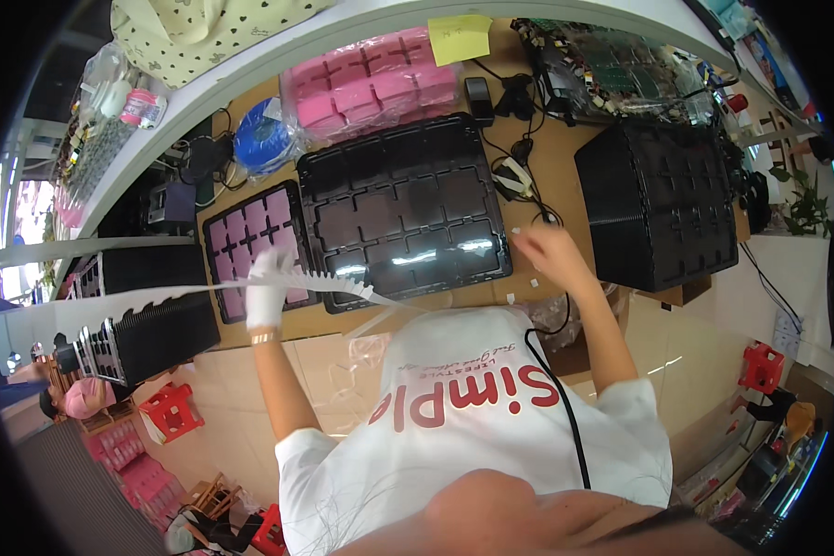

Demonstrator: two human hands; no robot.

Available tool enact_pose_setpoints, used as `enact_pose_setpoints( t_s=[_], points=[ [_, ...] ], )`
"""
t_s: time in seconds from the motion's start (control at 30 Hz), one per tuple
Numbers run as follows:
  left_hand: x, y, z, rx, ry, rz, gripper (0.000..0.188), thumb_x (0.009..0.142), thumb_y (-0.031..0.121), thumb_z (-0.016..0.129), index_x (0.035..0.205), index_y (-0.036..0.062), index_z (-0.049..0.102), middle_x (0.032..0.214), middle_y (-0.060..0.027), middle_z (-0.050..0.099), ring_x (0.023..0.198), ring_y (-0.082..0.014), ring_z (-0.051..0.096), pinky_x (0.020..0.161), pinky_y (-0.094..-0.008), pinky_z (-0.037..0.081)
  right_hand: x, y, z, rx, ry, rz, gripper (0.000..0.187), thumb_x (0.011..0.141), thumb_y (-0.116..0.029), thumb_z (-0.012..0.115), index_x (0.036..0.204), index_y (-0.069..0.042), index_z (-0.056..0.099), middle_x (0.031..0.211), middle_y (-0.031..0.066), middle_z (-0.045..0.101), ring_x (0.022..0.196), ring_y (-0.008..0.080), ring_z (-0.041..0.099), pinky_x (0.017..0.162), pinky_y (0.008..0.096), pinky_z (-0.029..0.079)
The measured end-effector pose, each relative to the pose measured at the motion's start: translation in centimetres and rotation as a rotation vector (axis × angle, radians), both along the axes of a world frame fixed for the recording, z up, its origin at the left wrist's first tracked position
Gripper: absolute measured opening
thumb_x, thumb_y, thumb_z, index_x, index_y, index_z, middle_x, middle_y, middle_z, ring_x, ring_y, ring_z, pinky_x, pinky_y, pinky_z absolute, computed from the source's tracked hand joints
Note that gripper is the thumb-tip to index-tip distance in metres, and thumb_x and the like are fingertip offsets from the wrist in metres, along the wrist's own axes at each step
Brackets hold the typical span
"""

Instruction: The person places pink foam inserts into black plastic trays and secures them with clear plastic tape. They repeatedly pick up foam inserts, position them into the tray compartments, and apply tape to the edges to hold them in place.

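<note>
My left hand (pixel 267 289), in a white glove, is closed at a long white strip (pixel 329 282) with a toothed edge. The strip stretches far out to the left and curls to the right in front of my shirt. Under that hand lies a small black tray with pink pads (pixel 250 232). Bare, my right hand (pixel 549 252) hovers over the brown tabletop at the right edge of the large black compartment tray (pixel 403 218). Its fingers are curled together; a tiny white piece (pixel 516 231) shows at the fingertips, and whether they grip it is unclear.
Stacked black trays (pixel 658 208) stand at the right, and more tray stacks (pixel 148 306) at the left. Behind lie wrapped pink foam blocks (pixel 371 85), a blue roll (pixel 261 137) and bagged circuit boards (pixel 621 69). A cable (pixel 565 320) runs down across my shirt.
</note>
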State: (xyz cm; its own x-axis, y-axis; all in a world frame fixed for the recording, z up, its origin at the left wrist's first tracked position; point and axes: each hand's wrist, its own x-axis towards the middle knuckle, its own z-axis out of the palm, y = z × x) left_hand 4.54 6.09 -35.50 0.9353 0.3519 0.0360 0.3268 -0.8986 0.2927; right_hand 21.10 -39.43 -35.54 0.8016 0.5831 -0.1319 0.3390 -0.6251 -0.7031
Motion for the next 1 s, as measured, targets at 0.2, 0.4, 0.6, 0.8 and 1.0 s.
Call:
enact_pose_setpoints(
  t_s=[0.2, 0.4, 0.6, 0.8, 1.0],
  points=[
    [16.0, -2.4, -2.5, -0.325, -0.174, -0.092, 0.021, 0.087, 0.024, 0.066, 0.098, 0.0066, 0.069, 0.095, -0.0136, 0.068, 0.085, -0.0257, 0.066, 0.077, -0.0347, 0.051, 14.8, 20.6, -4.1, 0.367, -0.654, 0.273, 0.027, 0.08, -0.002, 0.055, 0.106, -0.002, 0.064, 0.11, 0.0131, 0.064, 0.105, 0.0318, 0.059, 0.09, 0.0394, 0.048],
    [20.4, -3.7, -4.5, -0.47, -0.174, -0.05, 0.021, 0.086, 0.023, 0.068, 0.098, 0.0056, 0.069, 0.094, -0.014, 0.068, 0.084, -0.0253, 0.068, 0.075, -0.0338, 0.053, 21.6, 26.1, -8.4, -0.173, -0.91, 0.203, 0.028, 0.08, -0.01, 0.053, 0.106, -0.001, 0.059, 0.118, 0.0119, 0.057, 0.113, 0.0279, 0.054, 0.087, 0.0401, 0.049],
    [23.5, -4.9, -5.5, -0.367, -0.259, -0.249, 0.015, 0.086, 0.018, 0.068, 0.096, 0.0067, 0.069, 0.093, -0.0133, 0.068, 0.086, -0.0271, 0.066, 0.078, -0.0348, 0.052, 25.3, 26.8, -6.2, -0.195, -0.687, 0.226, 0.013, 0.078, -0.014, 0.058, 0.083, -0.004, 0.063, 0.088, 0.0134, 0.064, 0.086, 0.0311, 0.061, 0.076, 0.041, 0.051],
    [27.6, -6.5, -6.6, -0.276, -0.358, -0.437, 0.015, 0.082, 0.014, 0.068, 0.096, 0.0069, 0.068, 0.097, -0.0122, 0.068, 0.093, -0.0284, 0.064, 0.083, -0.0375, 0.051, 27.9, 26.7, -4.5, -0.175, -0.506, 0.334, 0.015, 0.078, -0.021, 0.06, 0.077, -0.007, 0.064, 0.081, 0.014, 0.064, 0.08, 0.0328, 0.062, 0.073, 0.0444, 0.049],
    [29.4, -8.0, -7.7, -0.1, -0.403, -0.35, 0.031, 0.081, 0.024, 0.07, 0.106, 0.0058, 0.063, 0.108, -0.019, 0.063, 0.096, -0.0357, 0.06, 0.085, -0.0426, 0.05, 26.2, 27.6, -4.0, 0.322, -0.542, 0.006, 0.021, 0.081, -0.019, 0.062, 0.094, -0.003, 0.064, 0.091, 0.017, 0.065, 0.082, 0.0335, 0.062, 0.075, 0.0445, 0.049]
  ],
)
